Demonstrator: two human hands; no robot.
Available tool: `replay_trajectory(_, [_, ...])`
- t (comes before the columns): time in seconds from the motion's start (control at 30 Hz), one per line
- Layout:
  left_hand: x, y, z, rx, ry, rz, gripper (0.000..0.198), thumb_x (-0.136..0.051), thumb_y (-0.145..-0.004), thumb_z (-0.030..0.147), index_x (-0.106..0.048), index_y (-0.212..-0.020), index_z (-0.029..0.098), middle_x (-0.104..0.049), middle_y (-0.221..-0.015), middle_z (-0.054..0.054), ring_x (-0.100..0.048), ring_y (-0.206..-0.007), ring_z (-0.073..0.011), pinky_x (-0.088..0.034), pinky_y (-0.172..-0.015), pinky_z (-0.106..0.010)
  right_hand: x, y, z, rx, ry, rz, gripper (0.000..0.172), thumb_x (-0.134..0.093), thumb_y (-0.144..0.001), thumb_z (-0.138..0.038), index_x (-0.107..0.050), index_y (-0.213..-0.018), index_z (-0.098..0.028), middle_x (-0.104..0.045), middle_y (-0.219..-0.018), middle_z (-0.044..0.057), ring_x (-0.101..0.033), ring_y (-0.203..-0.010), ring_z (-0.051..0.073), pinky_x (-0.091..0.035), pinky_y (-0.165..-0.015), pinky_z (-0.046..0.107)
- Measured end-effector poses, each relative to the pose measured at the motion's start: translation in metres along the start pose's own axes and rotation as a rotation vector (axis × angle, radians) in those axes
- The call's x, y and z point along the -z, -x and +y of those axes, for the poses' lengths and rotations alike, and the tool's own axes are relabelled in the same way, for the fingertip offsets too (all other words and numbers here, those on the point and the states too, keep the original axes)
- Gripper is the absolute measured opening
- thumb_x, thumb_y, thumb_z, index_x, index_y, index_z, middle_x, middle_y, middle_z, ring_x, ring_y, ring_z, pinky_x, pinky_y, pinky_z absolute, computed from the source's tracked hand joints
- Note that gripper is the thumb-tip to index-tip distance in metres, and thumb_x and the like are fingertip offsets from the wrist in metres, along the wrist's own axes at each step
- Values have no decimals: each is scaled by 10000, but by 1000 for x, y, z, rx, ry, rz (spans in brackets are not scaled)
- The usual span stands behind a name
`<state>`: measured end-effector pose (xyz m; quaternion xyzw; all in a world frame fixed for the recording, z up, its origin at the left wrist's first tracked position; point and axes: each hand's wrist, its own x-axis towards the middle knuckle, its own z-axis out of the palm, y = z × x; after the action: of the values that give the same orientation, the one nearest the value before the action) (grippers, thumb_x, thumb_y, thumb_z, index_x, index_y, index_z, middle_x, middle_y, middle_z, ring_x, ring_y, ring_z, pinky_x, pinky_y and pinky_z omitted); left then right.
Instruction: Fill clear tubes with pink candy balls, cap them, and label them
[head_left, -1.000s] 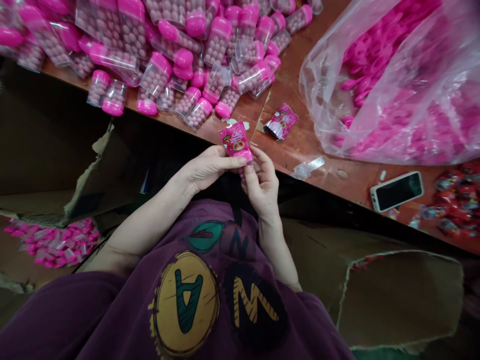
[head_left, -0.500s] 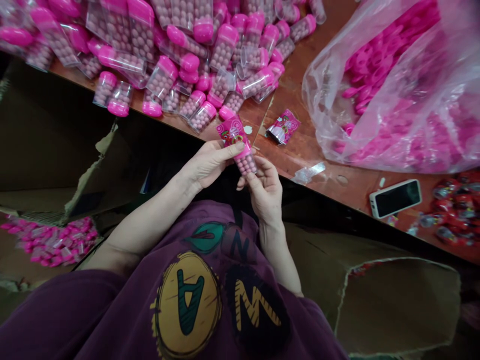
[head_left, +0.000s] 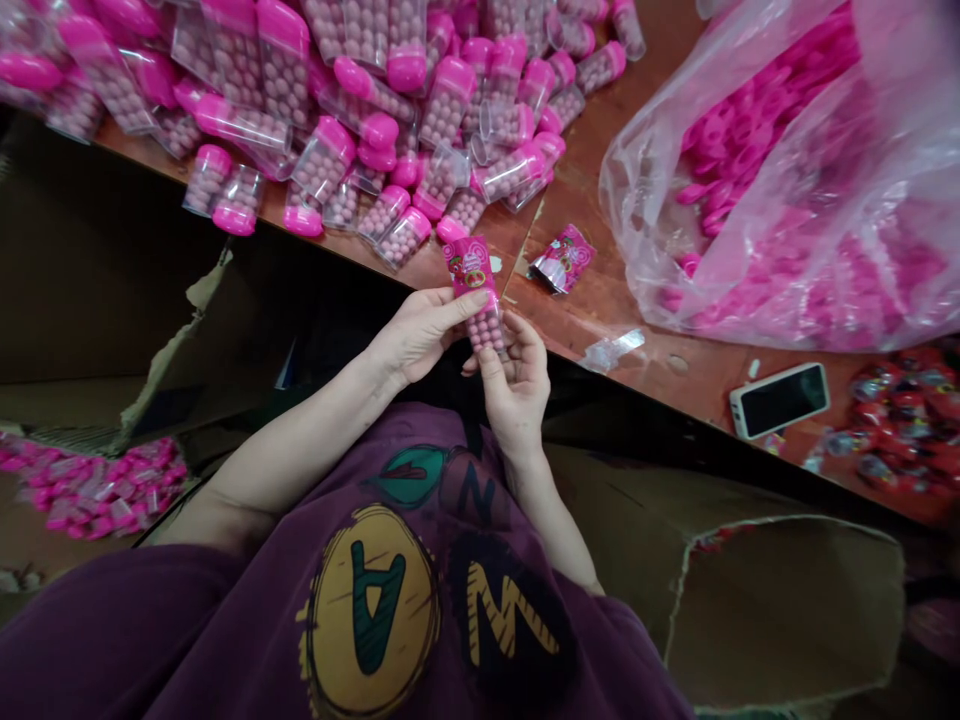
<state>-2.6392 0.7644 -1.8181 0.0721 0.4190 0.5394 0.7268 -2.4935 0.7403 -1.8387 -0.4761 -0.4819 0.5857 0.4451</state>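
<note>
Between my hands, at the table's front edge, is a clear tube of pink balls (head_left: 486, 332). A pink printed sachet (head_left: 469, 264) lies against its capped end, which points away from me. My left hand (head_left: 421, 335) is closed on the sachet and tube, its thumb pressing across where they meet. My right hand (head_left: 519, 385) pinches the clear lower end of the tube, thumb on top; some of its fingers are hidden behind. Just beyond, a pile of similar pink-capped tubes (head_left: 442, 105) covers the table. A second sachet (head_left: 564, 260) rests to the right of my hands.
A see-through plastic bag (head_left: 637, 200) of pink plastic pieces stands at the right. Nearer are a phone (head_left: 780, 400), a scrap of clear tape (head_left: 611, 350) and red wrapped items (head_left: 911, 420). Cardboard boxes (head_left: 787, 610) stand below the table; many pink pieces (head_left: 112, 485) lie lower left.
The sachet and tube have turned slightly more upright in my hands. My right hand has shifted a little left. The view has moved slightly; both hands keep their hold.
</note>
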Motion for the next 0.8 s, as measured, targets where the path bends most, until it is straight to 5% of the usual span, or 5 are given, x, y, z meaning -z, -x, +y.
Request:
replay_trajectory(0.2, [2, 2, -1, 48, 35, -30, 260, -933, -795, 268, -749, -857, 94, -731, -824, -53, -676, -728, -126, -554, -725, -246, 8, 0, 7, -26, -3, -51, 448, -743, -951, -408, -606, -1371, -333, -731, -1175, 28, -686, -715, 109, -669, -663, 290])
replay_trajectory(0.33, [-1, 0, -1, 83, 84, 3, 219, -900, -830, 244, -740, -856, 96, -736, -826, -49, -683, -733, -120, -559, -782, -249, 10, 2, 5, 141, 263, -26, 435, -677, -992, -372, -604, -1417, -315, -687, -1398, 82, -742, -1061, 207, -686, -915, 405])
replay_trajectory(0.47, [-9, 1, -1, 68, 98, 81, 159, -838, -891, 222, -748, -869, 92, -759, -841, -69, -696, -748, -123, -564, -829, -255, 8, 2, 3, 293, 452, -41, 374, -651, -999, -322, -645, -1370, -281, -722, -1300, 100, -693, -1248, 274, -602, -1110, 512])
replay_trajectory(0.63, [-11, 6, -2, 36, 66, 85, 182, -885, -844, 215, -735, -836, 113, -734, -818, -45, -670, -720, -109, -548, -742, -217, 6, 2, 8, 76, 115, -29, 445, -725, -955, -398, -593, -1372, -316, -693, -1349, 78, -742, -1018, 195, -691, -843, 376])
replay_trajectory(0.8, [-4, 11, -2, 50, -23, -46, 267, -920, -806, 316, -769, -905, 119, -708, -794, -52, -602, -605, -123, -492, -546, -244, 9, 1, 10, -145, -199, -74, 475, -805, -875, -409, -606, -1293, -301, -713, -999, -9, -651, -645, 102, -645, -600, 273])
